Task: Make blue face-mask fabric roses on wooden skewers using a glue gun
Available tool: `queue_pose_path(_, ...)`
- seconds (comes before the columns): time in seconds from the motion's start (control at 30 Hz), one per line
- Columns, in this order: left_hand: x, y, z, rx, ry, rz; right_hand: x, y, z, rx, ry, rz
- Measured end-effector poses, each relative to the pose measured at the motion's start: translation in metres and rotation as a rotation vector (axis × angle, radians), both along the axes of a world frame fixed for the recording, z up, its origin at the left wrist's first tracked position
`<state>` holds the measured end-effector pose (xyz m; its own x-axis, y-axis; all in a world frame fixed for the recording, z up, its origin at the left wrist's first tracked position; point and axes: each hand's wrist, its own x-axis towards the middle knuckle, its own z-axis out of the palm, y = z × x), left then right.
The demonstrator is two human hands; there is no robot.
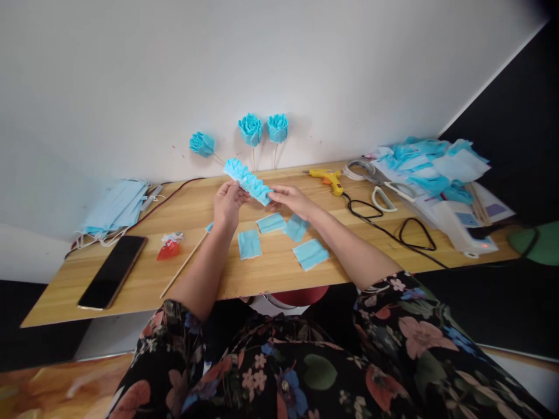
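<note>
Turquoise, fabric-like strip with peaked pleats (247,181) is spanning between the bare left hand (226,203), pinching its lower edge, and the bare right hand (293,199), gripping one end. It is probably handling light and limp, edges giving safer holds than crushable pleats.

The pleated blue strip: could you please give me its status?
Left hand, right hand: both gripping. Pleated blue strip held up. Four blue pieces lying clear of it.
</note>
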<state>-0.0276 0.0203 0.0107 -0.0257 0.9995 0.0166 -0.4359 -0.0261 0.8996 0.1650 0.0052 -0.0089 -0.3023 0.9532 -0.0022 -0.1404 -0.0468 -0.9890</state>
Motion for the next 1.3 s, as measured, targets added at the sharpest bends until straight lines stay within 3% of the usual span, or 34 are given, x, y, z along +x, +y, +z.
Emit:
queue_pose_path(0.37,0.002,0.003,-0.010,-0.006,0.112,-0.007,0.001,0.002,-0.003,0.030,-0.042,-0.101)
queue_pose_path(0.73,-0.003,0.009,-0.016,-0.012,0.187,-0.015,0.004,0.000,0.001,0.082,-0.158,0.000)
queue_pose_path(0.9,-0.004,0.014,-0.023,-0.043,0.293,-0.157,0.004,0.003,-0.002,-0.015,-0.192,-0.045)
queue_pose_path(1.0,-0.005,0.016,-0.027,-0.094,0.414,-0.105,0.003,0.005,-0.003,-0.083,-0.239,-0.097)
queue_pose_path(1.13,-0.006,0.012,-0.026,0.068,0.692,-0.015,0.005,0.003,0.000,-0.031,-0.412,-0.115)
queue_pose_path(1.2,-0.005,0.007,-0.022,0.158,0.771,-0.096,0.007,0.002,0.003,0.092,-0.612,-0.130)
queue_pose_path(1.3,-0.002,-0.003,-0.017,0.248,0.831,-0.316,0.012,0.001,0.008,0.273,-0.991,-0.272)
